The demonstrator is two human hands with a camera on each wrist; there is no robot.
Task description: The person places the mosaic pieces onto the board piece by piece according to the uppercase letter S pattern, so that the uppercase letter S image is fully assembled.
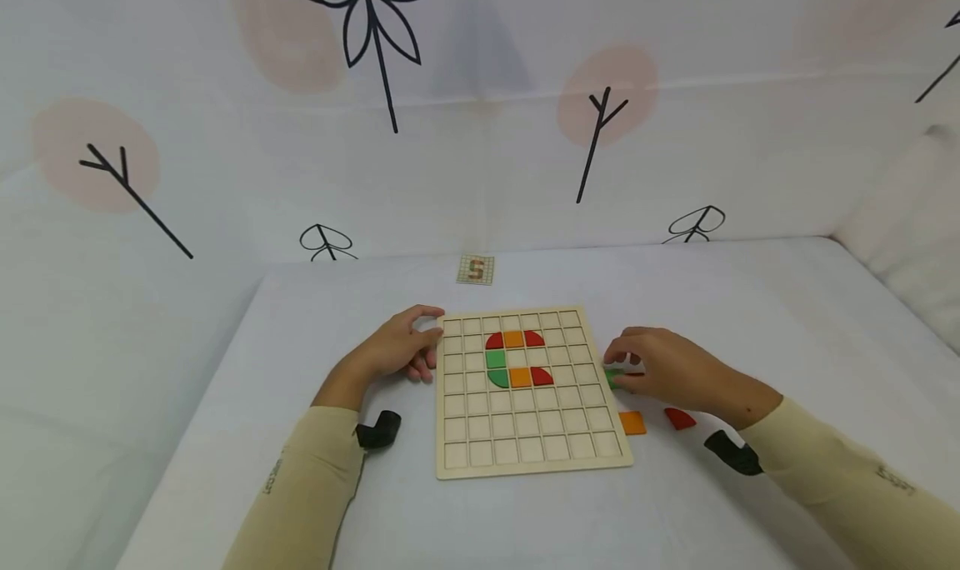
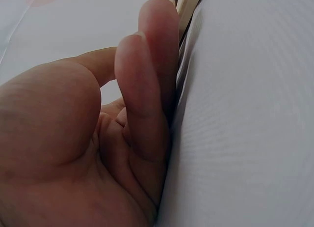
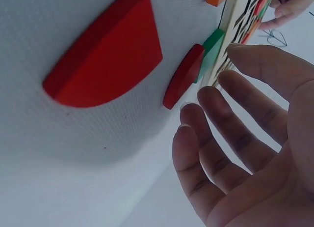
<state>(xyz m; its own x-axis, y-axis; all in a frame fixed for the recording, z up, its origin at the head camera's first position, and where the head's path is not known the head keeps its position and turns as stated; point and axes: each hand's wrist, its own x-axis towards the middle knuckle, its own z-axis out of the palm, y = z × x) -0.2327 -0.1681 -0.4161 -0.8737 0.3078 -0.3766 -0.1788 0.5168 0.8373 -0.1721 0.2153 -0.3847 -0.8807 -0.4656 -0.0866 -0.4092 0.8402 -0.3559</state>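
Note:
A wooden grid board [image 1: 530, 451] lies on the white cloth. On it, red, orange and green tiles form a curved shape: a top row, a green square [image 1: 496, 359] at left, and a lower row. My left hand [image 1: 397, 347] touches the board's left edge with relaxed fingers. Beyond the right edge, my right hand [image 1: 663, 370] hovers over a green tile [image 3: 212, 54], fingers loosely bent and holding nothing. Beside that tile lies a red rounded tile [image 3: 183, 77], mostly hidden by the hand in the head view.
An orange square tile [image 1: 632, 422] lies against the board's right edge. Another red rounded tile [image 1: 679, 418] is farther right. Behind the board lies a small pattern card [image 1: 476, 270]. Patterned cloth [image 1: 480, 170] hangs at the back and sides.

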